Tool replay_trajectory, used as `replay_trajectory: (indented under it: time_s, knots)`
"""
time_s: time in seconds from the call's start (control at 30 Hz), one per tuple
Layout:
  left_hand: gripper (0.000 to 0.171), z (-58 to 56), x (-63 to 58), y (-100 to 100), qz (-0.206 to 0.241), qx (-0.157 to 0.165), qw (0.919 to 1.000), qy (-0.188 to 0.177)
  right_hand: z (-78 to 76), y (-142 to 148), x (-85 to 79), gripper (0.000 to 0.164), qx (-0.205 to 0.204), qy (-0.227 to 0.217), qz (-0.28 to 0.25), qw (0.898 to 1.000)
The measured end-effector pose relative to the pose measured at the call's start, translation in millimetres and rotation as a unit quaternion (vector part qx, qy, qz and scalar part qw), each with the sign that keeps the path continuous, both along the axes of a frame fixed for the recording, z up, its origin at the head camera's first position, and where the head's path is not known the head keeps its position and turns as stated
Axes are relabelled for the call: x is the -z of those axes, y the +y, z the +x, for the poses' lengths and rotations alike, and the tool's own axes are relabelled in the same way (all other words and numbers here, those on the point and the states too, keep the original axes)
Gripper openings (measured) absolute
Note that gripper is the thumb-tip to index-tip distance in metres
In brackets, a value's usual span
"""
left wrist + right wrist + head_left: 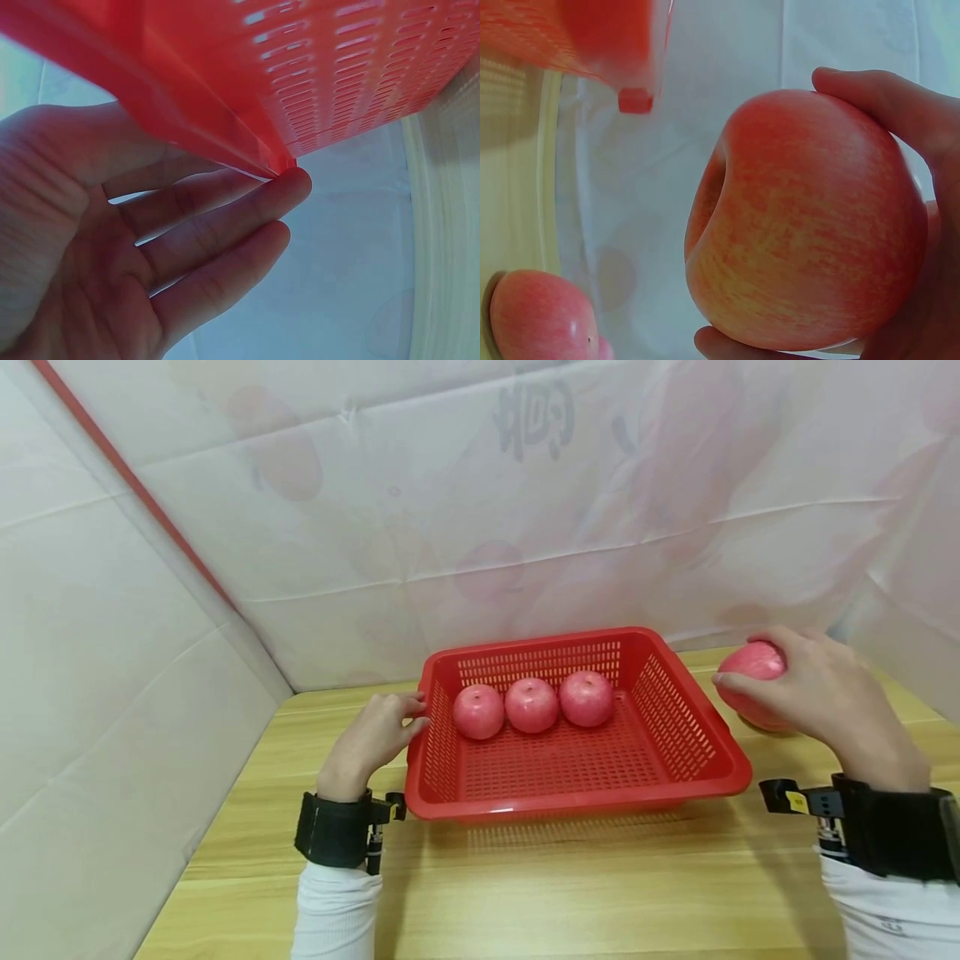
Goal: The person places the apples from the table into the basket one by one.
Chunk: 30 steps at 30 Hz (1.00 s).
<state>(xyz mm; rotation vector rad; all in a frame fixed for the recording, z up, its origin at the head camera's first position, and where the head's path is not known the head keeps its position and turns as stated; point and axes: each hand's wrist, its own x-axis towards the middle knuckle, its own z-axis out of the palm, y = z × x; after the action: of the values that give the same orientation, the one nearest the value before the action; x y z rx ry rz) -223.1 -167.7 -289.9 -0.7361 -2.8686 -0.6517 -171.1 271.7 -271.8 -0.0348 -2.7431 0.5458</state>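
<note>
My right hand point(832, 693) holds a red apple point(757, 664) to the right of a red plastic basket point(577, 802). In the right wrist view, thumb and fingers close around that apple point(810, 225), its hollow end facing away from the palm. At the basket's left rim is my left hand point(378, 735), fingertips right at the edge. The left wrist view shows its fingers point(217, 232) extended and loosely spread below the rim, with part of the thumb side hidden behind it. Three red apples point(532, 705) sit in a row inside the basket, toward its back wall.
Another apple point(544, 315) stands on the wooden table point(570, 893), low in the right wrist view, with a bit of pink beside it. A pale printed sheet point(420, 510) hangs behind the table. More sheeting point(90, 693) covers the left side.
</note>
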Motion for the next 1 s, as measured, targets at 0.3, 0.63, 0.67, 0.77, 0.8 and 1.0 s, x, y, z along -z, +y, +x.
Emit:
replay_trajectory:
  time_s: [0.3,0.63,0.67,0.77,0.8,1.0]
  knots:
    - [0.022,0.4,0.3,0.2,0.002,0.001,1.0,-0.003,0.4,-2.7,-1.3,0.065,-0.009,-0.004,0.012,1.0]
    - [0.022,1.0,0.2,-0.1,0.004,0.003,1.0,0.0,0.7,-6.0,-4.9,0.061,-0.019,0.009,0.015,1.0]
    - [0.022,1.1,0.2,0.0,0.006,0.003,1.0,-0.002,0.7,-6.3,-5.3,0.061,-0.019,0.009,0.016,1.0]
    - [0.021,1.4,0.3,0.1,0.006,0.002,1.0,-0.001,0.7,-7.7,-6.9,0.062,-0.023,0.007,0.016,1.0]
    - [0.021,1.5,0.3,0.1,0.005,0.001,1.0,0.0,0.6,-8.5,-7.5,0.062,-0.025,0.005,0.016,1.0]
    - [0.022,1.6,0.4,0.6,0.005,-0.001,1.0,-0.004,0.8,-13.0,-11.9,0.063,-0.04,0.003,0.013,0.999]
